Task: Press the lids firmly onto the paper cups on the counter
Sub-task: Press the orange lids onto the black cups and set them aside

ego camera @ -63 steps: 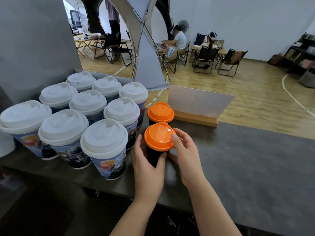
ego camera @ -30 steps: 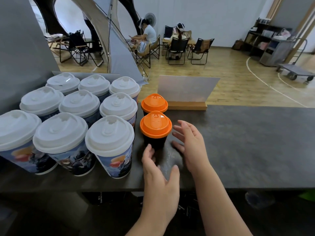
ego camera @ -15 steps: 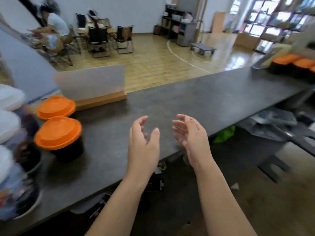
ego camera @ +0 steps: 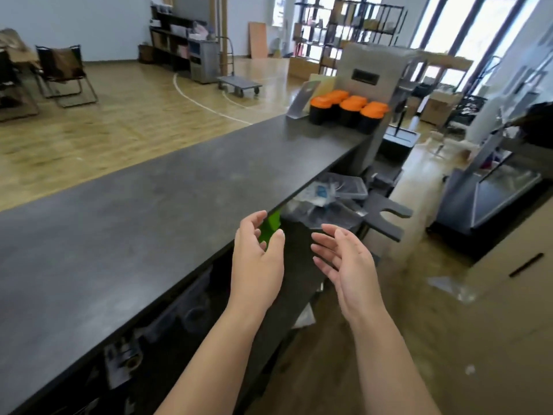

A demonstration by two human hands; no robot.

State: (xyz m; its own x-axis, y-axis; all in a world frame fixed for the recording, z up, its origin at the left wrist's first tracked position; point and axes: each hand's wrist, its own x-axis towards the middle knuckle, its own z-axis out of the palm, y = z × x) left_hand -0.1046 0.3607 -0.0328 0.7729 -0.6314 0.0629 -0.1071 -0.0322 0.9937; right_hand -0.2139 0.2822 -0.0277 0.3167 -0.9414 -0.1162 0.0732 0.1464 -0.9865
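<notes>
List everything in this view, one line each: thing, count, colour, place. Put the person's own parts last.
counter: one, dark grey, runs from lower left to the far right end.
cups with lids: at least three, black with orange lids, clustered at the counter's far end.
tilted panel: one, grey, just left of the cups.
metal machine: one, grey, behind the cups.
green object: one, bright green, under the counter edge, partly hidden by the left hand.
folding chair: one, dark, far left on the wooden floor.
flat trolley: one, grey, on the floor mid-room.
shelving: several units, dark, along the back wall.
left hand: open, empty, by the counter edge.
right hand: open, empty, off the counter.
</notes>
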